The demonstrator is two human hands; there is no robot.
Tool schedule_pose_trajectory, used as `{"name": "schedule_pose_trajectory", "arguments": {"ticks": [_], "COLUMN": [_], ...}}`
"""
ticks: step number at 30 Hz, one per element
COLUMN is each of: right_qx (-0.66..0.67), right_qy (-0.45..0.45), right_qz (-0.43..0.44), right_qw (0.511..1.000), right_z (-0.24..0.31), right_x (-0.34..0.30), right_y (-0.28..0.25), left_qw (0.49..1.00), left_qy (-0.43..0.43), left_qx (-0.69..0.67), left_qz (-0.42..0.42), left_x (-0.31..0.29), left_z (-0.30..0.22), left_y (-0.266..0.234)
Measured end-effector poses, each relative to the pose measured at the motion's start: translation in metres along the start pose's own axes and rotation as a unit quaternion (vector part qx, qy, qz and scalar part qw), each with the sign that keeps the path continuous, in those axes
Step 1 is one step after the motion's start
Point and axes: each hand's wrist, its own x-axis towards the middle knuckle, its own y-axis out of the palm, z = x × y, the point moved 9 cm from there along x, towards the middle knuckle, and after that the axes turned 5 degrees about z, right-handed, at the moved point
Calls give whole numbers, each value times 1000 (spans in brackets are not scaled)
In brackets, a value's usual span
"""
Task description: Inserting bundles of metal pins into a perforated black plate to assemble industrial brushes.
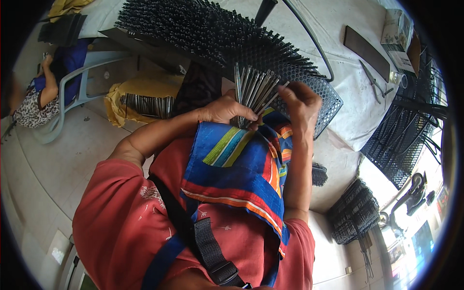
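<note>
A fanned bundle of thin metal rods stands up from my left hand, whose fingers and thumb close round its lower part. My right hand pinches a single thin rod at the right side of the fan, thumb against fingertips. Just beyond both hands lies a black perforated rack, bent and grid-like. Dense rows of black-tipped rods stick up from it, while bare holes show at its right end. Over my lap and chest hangs a blue striped apron.
The rack rests on a white-covered table. To the right are a dark flat bar, pliers-like tool, clear cup and box. Another person sits at left by a grey chair. Yellow wrapping holds more rods.
</note>
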Motion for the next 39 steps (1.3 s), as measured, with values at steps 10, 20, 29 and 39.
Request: {"name": "schedule_pose_trajectory", "arguments": {"ticks": [10,20,29,39], "right_qx": [37,-211,233,256], "right_qy": [-207,-352,86,73], "right_qz": [-117,-19,-70,-54], "right_qw": [971,912,966,962], "right_z": [58,32,-34,-32], "right_x": [-57,-89,-39,-26], "right_y": [-27,34,-7,-2], "left_qw": [995,992,996,992], "left_qy": [-51,-28,-53,-34], "left_qx": [-48,-101,-11,90], "left_qz": [-67,-73,-64,-79], "left_x": [-1,5,-5,-10], "left_z": [10,13,9,2], "left_y": [-9,-10,-5,-5]}}
